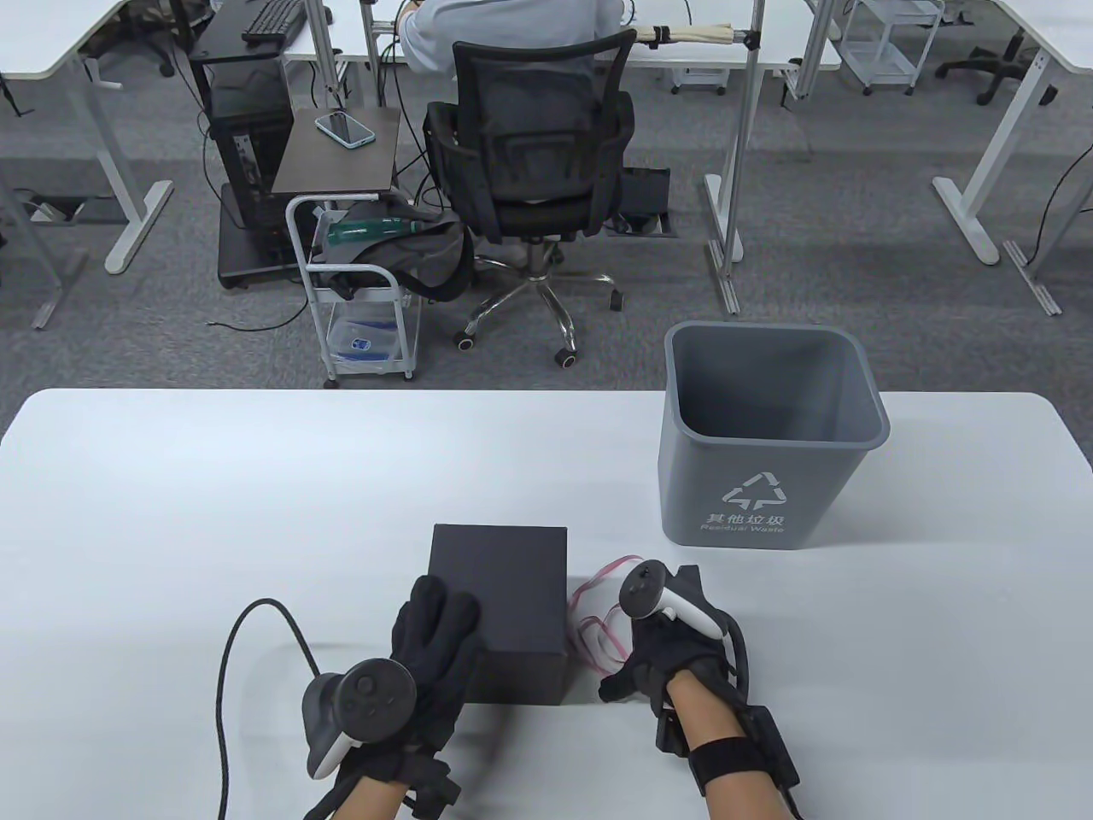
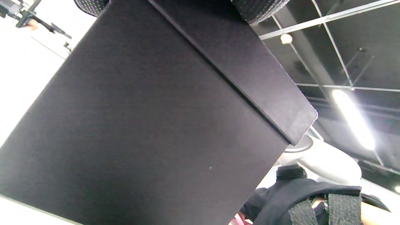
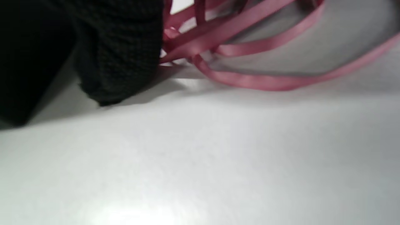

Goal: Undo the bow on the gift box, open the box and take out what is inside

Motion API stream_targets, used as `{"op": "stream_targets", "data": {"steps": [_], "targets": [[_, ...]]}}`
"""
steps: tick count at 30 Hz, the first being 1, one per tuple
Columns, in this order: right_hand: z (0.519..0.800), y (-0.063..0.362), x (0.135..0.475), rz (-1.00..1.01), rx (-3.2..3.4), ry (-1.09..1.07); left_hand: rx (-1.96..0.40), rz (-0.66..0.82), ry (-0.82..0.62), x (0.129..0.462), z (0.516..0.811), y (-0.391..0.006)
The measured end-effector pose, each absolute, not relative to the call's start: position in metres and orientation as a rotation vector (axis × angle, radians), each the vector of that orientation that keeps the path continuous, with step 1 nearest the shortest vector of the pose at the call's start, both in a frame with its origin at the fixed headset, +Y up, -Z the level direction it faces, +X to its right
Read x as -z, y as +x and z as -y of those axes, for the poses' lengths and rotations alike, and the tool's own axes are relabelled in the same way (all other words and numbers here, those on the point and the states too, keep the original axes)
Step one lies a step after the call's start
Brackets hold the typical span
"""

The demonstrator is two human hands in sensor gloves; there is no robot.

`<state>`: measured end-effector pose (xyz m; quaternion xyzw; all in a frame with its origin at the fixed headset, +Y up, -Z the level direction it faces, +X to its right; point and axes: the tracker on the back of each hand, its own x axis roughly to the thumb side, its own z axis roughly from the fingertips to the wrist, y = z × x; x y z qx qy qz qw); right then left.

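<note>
The black gift box (image 1: 499,598) stands closed on the white table (image 1: 171,512), with no ribbon round it. My left hand (image 1: 431,636) lies over its near left corner, fingers (image 2: 259,9) laid on the lid (image 2: 250,72). The box's front wall (image 2: 140,134) fills the left wrist view. The untied pink ribbon (image 1: 598,619) lies in loose loops on the table just right of the box. My right hand (image 1: 657,653) is down on the ribbon's near side. Its gloved fingers (image 3: 118,62) touch the table, and the ribbon strands (image 3: 250,47) gather at them as if pinched.
A grey waste bin (image 1: 768,436) stands on the table behind my right hand. A black cable (image 1: 226,683) curves across the table left of my left hand. Beyond the far edge a person sits in an office chair (image 1: 529,171).
</note>
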<state>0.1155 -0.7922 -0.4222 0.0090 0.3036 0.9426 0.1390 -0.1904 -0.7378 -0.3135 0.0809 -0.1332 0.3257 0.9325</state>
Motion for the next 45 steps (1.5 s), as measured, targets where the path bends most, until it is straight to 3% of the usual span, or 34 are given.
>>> {"op": "stream_targets", "data": {"steps": [7, 13, 20, 24, 33, 40, 45], "targets": [[0.78, 0.118, 0.425, -0.432, -2.756, 0.056, -0.668, 0.273, 0.161, 0.314, 0.737, -0.191], [0.777, 0.108, 0.407, -0.11, -2.835, 0.159, -0.697, 0.277, 0.199, 0.315, 0.737, -0.196], [0.757, 0.124, 0.397, -0.06, -2.796, 0.152, -0.69, 0.233, 0.24, 0.316, 0.738, -0.202], [0.718, 0.134, 0.393, 0.038, -2.729, 0.16, -0.736, 0.227, 0.224, 0.318, 0.741, -0.203], [0.581, 0.15, 0.39, 0.396, -2.697, 0.173, -0.725, 0.224, 0.214, 0.32, 0.744, -0.203], [0.48, 0.167, 0.413, 0.68, -2.572, 0.033, -0.618, 0.208, 0.187, 0.318, 0.739, -0.201], [0.448, 0.188, 0.44, 0.833, -2.512, -0.137, -0.601, 0.205, 0.18, 0.318, 0.738, -0.2]]}}
